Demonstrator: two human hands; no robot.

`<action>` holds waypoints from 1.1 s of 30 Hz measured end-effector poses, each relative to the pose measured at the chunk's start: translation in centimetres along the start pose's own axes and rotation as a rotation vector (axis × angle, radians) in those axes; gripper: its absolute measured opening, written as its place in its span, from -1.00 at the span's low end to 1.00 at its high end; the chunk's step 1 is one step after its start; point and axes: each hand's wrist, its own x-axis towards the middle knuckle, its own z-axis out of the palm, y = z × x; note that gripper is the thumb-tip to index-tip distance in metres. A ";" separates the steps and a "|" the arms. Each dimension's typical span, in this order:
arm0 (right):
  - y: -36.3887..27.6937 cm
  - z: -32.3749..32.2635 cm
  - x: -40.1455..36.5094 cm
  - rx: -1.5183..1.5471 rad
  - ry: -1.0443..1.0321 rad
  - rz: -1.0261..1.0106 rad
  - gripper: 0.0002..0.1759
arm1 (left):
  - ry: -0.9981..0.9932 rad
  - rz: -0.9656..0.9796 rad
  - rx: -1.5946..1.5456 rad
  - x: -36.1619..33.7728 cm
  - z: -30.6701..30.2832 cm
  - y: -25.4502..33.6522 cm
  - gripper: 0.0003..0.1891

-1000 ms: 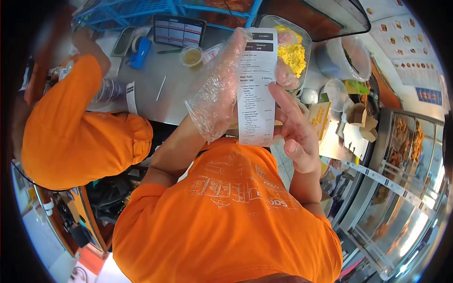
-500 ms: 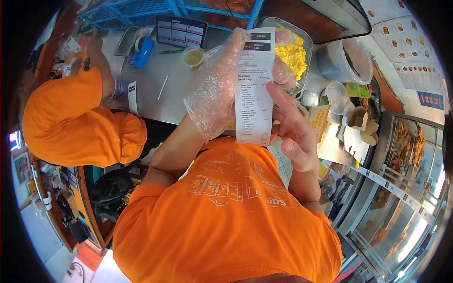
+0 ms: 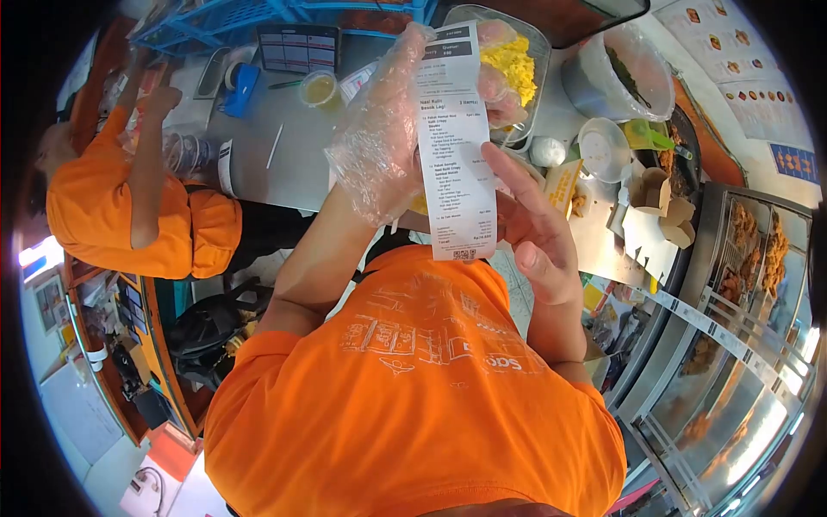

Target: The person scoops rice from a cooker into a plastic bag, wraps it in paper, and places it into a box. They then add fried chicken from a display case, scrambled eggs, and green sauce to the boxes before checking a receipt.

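Observation:
In the head view my left hand [image 3: 379, 146] wears a clear plastic glove. It grips a long printed receipt [image 3: 457, 172], with the thumb on the left side and gloved fingertips showing past the right edge. Along the receipt's right edge is my bare right hand [image 3: 547, 233]. Its index finger is stretched out and touches the paper's edge, the thumb stands apart, and the other fingers are partly hidden behind the paper. Beyond the hands is a clear tub [image 3: 538, 82] of yellow food, partly covered by the gloved fingers.
A co-worker in orange [image 3: 121, 207] stands at the left. On the steel counter [image 3: 258, 185] are a tablet [image 3: 299, 47], a blue tape dispenser [image 3: 241, 90] and a small sauce cup [image 3: 320, 89]. A lined bucket [image 3: 620, 77], a yellow box [image 3: 562, 185] and a fried-food cabinet [image 3: 732, 302] are at the right.
The receipt is slightly more tilted, and its lower end with a QR code now shows. My hands keep hold and contact much as before. The co-worker has shifted back with an arm raised.

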 end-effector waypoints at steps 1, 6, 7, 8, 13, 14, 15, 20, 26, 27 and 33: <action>-0.4 -0.6 -0.5 -0.010 0.004 0.014 0.05 | -0.001 -0.001 0.005 0.2 0.3 -0.6 -0.32; -1.7 -3.0 -2.5 -0.018 0.022 0.014 0.05 | -0.011 0.004 0.015 1.4 1.9 -3.2 -0.27; -1.9 -3.6 -2.8 -0.015 0.016 0.027 0.06 | -0.011 0.005 0.017 1.8 2.2 -3.8 -0.27; -2.1 -4.2 -3.1 -0.013 0.009 0.041 0.06 | -0.045 0.009 -0.025 2.2 2.4 -4.3 -0.27; -3.2 -6.1 -4.6 -0.007 0.007 0.064 0.08 | -0.040 -0.060 -0.121 2.3 5.0 -4.7 -0.45; -3.3 -6.5 -4.9 -0.012 0.007 0.067 0.08 | -0.091 -0.090 -0.202 2.6 5.1 -5.2 -0.39; -3.5 -6.9 -5.2 -0.011 0.007 0.067 0.08 | -0.142 -0.121 -0.285 2.8 5.2 -5.6 -0.33; -4.1 -8.8 -6.2 -0.037 0.004 0.057 0.04 | -0.051 -0.103 -0.162 3.4 6.5 -6.8 -0.33; -4.8 -11.1 -6.5 -0.079 -0.031 0.053 0.00 | -0.075 -0.069 -0.128 4.8 6.4 -8.6 -0.32; -5.0 -11.2 -6.4 -0.079 -0.038 0.056 0.00 | -0.061 -0.079 -0.100 4.8 6.7 -8.4 -0.31; -5.1 -11.2 -5.6 -0.089 -0.034 0.025 -0.02 | -0.016 0.029 0.068 4.3 7.2 -9.5 -0.28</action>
